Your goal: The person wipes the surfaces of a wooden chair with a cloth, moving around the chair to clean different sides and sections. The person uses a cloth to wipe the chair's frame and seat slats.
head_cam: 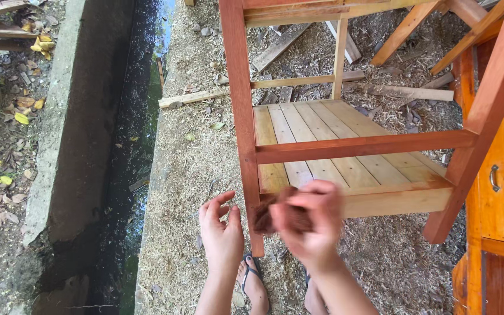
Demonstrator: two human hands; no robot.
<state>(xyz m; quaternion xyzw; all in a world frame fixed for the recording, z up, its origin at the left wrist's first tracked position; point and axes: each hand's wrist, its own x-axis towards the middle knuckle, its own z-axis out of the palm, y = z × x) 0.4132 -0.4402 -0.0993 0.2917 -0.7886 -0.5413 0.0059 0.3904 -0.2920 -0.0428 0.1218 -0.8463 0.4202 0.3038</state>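
r hand (310, 219) is gripping a brown rag (272, 214) against the table leg (241, 111); l hand (221, 230) is hanging open, empty, just left of it

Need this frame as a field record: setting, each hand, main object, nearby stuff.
setting: outdoors, sawdust-covered ground beside a wet concrete drain channel
right hand: blurred, gripping a dark reddish-brown cloth pad against the leg of the frame
left hand: open, empty, fingers spread, just left of that leg
main object: red-brown stained wooden frame with pale slatted shelf
nearby: glossy orange wooden cabinet at right; loose wood offcuts behind
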